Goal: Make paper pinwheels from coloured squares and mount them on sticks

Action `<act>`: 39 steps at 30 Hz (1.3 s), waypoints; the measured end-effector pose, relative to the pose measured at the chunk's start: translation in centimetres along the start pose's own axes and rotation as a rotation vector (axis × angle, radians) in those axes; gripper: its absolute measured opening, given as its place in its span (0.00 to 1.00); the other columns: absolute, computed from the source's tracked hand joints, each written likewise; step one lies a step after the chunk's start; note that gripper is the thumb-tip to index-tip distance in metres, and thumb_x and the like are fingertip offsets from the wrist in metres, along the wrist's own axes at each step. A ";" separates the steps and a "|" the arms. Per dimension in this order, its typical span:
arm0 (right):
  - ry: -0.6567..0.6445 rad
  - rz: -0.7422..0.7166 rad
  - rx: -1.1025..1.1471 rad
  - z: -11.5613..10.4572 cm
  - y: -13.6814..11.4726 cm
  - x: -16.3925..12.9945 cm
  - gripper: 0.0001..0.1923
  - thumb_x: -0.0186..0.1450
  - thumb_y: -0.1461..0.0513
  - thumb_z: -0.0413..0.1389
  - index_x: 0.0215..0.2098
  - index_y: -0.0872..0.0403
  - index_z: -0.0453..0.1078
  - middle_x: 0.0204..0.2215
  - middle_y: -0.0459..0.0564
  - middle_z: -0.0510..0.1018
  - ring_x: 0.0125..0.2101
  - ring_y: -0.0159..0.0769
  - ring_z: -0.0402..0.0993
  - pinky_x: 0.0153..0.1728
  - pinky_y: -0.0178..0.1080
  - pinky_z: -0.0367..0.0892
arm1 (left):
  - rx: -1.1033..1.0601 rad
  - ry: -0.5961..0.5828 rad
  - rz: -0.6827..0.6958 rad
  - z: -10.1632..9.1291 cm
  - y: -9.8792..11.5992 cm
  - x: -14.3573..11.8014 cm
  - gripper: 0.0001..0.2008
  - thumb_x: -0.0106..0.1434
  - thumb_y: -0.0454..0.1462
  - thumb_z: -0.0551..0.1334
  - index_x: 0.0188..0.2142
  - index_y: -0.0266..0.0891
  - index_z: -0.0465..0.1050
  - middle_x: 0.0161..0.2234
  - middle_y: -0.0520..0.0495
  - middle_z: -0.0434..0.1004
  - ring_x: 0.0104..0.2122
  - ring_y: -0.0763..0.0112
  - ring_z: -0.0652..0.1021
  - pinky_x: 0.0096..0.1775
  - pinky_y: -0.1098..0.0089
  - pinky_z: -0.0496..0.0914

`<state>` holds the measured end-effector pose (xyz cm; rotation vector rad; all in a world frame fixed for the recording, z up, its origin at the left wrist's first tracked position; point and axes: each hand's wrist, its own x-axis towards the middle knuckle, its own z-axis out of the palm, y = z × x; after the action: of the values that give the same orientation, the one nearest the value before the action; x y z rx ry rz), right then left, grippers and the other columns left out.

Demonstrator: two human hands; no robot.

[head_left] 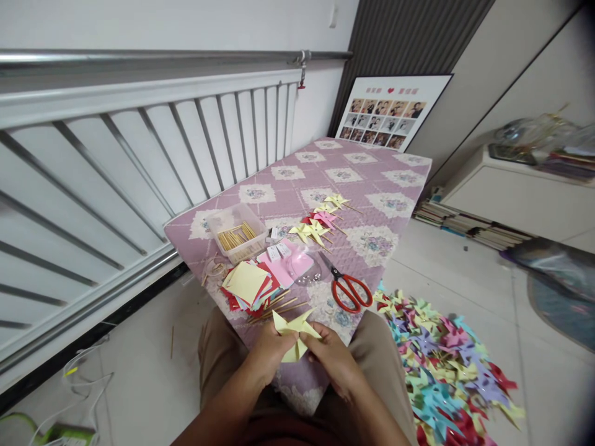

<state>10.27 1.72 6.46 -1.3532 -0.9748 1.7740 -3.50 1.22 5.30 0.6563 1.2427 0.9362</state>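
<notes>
Both hands meet over the lap at the near edge of the low table (400, 162): the left hand (268, 350) pinches the left side of a yellow paper square (294, 331) already cut and partly folded, and the right hand (332, 356) grips its right corner, so the sheet hangs between them just above the purple patterned cloth. Which flap is being turned inward is hard to make out, since the fingers cover the centre. To fold it well, I would judge that each alternate corner should be brought cleanly to the middle and held there under one thumb while the other hand reaches for the next, without creasing the curved blades flat. Just beyond the hands lie loose wooden sticks (279, 305) and a stack of coloured paper squares (248, 285), with red-handled scissors (349, 290) to the right and a clear box of sticks (238, 235) farther back. Finished pinwheels on the table (320, 224) sit behind these, and a large heap of pinwheels (441, 365) covers the floor to the right; keeping the sheet clear of the scissors seems wise.
</notes>
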 end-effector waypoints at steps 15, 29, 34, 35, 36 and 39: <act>0.324 -0.414 -0.439 -3.3 5.1 4.1 0.12 0.61 0.52 0.55 0.28 0.52 0.70 0.25 0.47 0.75 0.28 0.40 0.71 0.31 0.38 0.67 | -0.280 0.159 0.054 -2.3 -3.8 3.1 0.15 0.46 0.38 0.70 0.34 0.33 0.75 0.26 0.46 0.78 0.24 0.68 0.75 0.29 0.69 0.67; 0.455 -0.788 -0.962 -4.2 5.2 9.2 0.11 0.67 0.64 0.48 0.39 0.56 0.73 0.35 0.57 0.77 0.38 0.45 0.72 0.42 0.46 0.69 | -0.473 0.136 0.077 -3.0 -3.6 3.0 0.20 0.41 0.40 0.75 0.33 0.35 0.75 0.28 0.48 0.80 0.29 0.68 0.78 0.36 0.68 0.71; 0.387 -0.788 -1.103 -3.6 4.9 9.3 0.13 0.64 0.66 0.53 0.45 0.55 0.75 0.39 0.58 0.77 0.40 0.48 0.69 0.44 0.48 0.66 | -0.470 0.142 0.059 -3.0 -3.6 3.0 0.19 0.40 0.39 0.75 0.32 0.35 0.74 0.28 0.48 0.80 0.30 0.66 0.79 0.37 0.67 0.71; 0.380 -0.783 -1.125 -3.5 4.7 9.3 0.13 0.64 0.67 0.53 0.44 0.55 0.75 0.39 0.58 0.77 0.40 0.48 0.68 0.43 0.48 0.66 | -0.465 0.147 0.057 -3.0 -3.5 3.0 0.19 0.41 0.39 0.74 0.32 0.35 0.74 0.27 0.48 0.79 0.30 0.65 0.79 0.37 0.67 0.71; 0.374 -0.779 -1.144 -3.5 4.6 9.3 0.12 0.64 0.67 0.54 0.43 0.54 0.76 0.38 0.58 0.76 0.40 0.48 0.68 0.43 0.47 0.66 | -0.463 0.150 0.054 -3.0 -3.5 3.0 0.18 0.41 0.39 0.74 0.32 0.36 0.74 0.27 0.49 0.79 0.30 0.65 0.79 0.38 0.67 0.71; 0.338 -0.772 -1.187 -3.5 4.3 9.4 0.09 0.64 0.67 0.55 0.38 0.53 0.77 0.36 0.57 0.76 0.38 0.46 0.68 0.41 0.45 0.65 | -0.480 0.152 0.055 -2.9 -3.3 2.8 0.17 0.41 0.38 0.74 0.31 0.36 0.75 0.28 0.49 0.80 0.31 0.67 0.79 0.39 0.67 0.71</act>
<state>11.33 8.32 -2.18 -1.4784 -2.1018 0.2798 -5.43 1.86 0.46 0.2430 1.0779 1.2946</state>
